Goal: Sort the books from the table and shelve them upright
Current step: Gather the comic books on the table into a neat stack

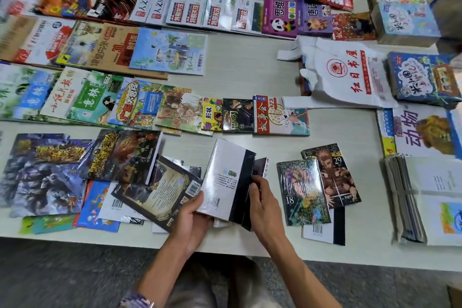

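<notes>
1. White-and-black back cover of a shrink-wrapped paperback (226, 180), raised off the pale desk (250, 77) near its front edge, tilted, barcode low on the white part.
2. Left hand (191, 220) under the lower left corner of that paperback, fingers (197, 199) wrapped onto the cover and gripping it.
3. Right hand (262, 205) on the black strip at the book's right edge, fingers pinching that edge; more thin volumes apparently behind it, number unclear.
4. Just left, touching the left hand: dark fantasy book (160, 190) lying face down and askew over other loose books.
5. Just right of the right hand: two manga volumes flat on the desk, one numbered 18 (302, 192), one numbered 29 (332, 175), overlapping.
6. Further back: rows of magazines and children's books laid flat and overlapping, covers up.
7. Right of centre: white plastic bag (350, 77) with red print, lying flat.
8. Right edge: bundled stack of thin booklets (410, 197), spines toward the camera.
9. No shelf in view.
</notes>
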Demonstrator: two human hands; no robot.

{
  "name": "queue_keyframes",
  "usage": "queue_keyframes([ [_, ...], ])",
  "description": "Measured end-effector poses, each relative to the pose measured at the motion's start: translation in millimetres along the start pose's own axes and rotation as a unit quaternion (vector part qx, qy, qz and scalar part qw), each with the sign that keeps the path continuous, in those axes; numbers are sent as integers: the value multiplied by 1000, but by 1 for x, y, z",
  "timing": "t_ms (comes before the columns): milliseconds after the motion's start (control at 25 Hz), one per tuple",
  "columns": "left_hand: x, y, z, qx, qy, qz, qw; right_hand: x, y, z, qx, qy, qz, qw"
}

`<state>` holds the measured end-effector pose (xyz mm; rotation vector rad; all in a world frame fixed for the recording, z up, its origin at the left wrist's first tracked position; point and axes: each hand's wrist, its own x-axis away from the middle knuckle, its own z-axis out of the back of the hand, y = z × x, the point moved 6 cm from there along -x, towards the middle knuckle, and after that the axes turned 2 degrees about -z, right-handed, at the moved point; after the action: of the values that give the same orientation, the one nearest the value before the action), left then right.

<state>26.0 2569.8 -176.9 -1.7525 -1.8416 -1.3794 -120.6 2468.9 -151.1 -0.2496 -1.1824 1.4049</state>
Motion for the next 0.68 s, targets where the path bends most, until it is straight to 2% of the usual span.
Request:
queue_keyframes([
  [120,0,-7,3,48,-31,37,998,3,8,0,12,9,-5,1000],
  [240,-2,-13,-8,24,-25,49,998,4,12,-1,27,-9,-17,999],
  [320,-3,-10,-13,-5,23,28,999,4,12,-1,96,-4,-16,995],
  [440,1,3,3,-98,145,-50,983,4,9,-3,158,22,-3,987],
  [480,8,11,10,-175,177,-91,964,5,8,-3,156,28,-3,987],
  [520,17,21,13,-288,195,-136,928,7,6,-3,143,32,-2,989],
  [600,31,29,4,-507,175,-207,818,9,4,-5,106,32,-1,994],
  [680,33,25,-14,-608,137,-226,749,10,2,-7,81,17,-7,997],
])
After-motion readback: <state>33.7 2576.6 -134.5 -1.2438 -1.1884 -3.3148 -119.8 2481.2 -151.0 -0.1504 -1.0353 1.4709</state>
